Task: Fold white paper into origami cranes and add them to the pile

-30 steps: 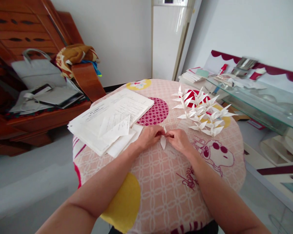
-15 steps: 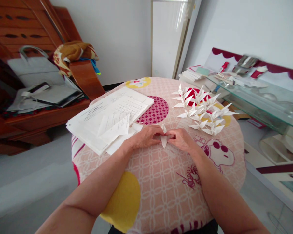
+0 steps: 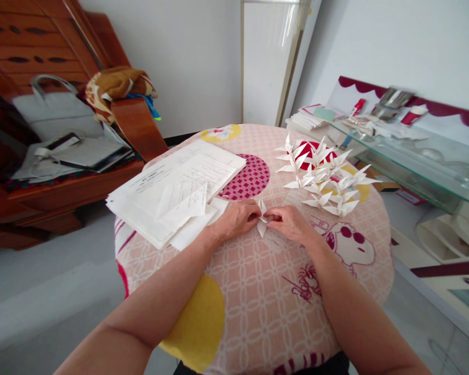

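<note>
Head view, single — taken from above the near side of the round table (image 3: 258, 302), facing forward and down; left hand (image 3: 237, 217) and right hand (image 3: 289, 221) fairly close, mid-frame — white wall (image 3: 168, 57) beyond.

Grey bag (image 3: 57, 114) on wooden bench (image 3: 78, 194); brown patterned cloth (image 3: 119, 83) over armrest (image 3: 135, 125).
</note>
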A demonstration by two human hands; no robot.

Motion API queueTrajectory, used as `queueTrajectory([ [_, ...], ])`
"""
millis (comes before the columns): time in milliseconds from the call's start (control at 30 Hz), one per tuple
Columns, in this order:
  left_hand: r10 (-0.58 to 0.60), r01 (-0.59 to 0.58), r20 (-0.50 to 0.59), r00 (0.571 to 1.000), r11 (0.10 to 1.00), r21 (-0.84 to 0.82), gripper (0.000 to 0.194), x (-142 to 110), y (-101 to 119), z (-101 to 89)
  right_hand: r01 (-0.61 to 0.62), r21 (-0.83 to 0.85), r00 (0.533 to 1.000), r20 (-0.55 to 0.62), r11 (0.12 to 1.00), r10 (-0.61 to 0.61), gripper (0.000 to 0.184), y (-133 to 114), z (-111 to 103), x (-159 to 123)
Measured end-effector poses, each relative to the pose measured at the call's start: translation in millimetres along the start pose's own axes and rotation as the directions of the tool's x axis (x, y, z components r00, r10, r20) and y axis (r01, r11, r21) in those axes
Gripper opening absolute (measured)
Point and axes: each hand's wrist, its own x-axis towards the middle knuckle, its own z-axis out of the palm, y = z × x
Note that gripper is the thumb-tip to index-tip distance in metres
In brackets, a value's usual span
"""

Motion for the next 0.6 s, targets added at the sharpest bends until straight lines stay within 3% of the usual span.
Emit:
queueTrajectory([
  [167,-0.065,0.064,-0.045,0.997,0.998,-0.022,0.014,1,-4,2.5,-0.008,-0.079,0.999,-0.053,0.997,0.004,0.010,3,7,2],
  [333,-0.189,0.187,-0.047,0.981,0.981,-0.045,0.010,5,-3,0.9,-0.026,-0.137,0.994,-0.111,0.990,0.011,0.017,9,15,6],
  [600,-0.268,0.268,-0.048,0.962,0.963,-0.011,0.010,9,-3,1.9,-0.079,-0.156,0.989,-0.138,0.984,0.058,0.023,6,17,10],
])
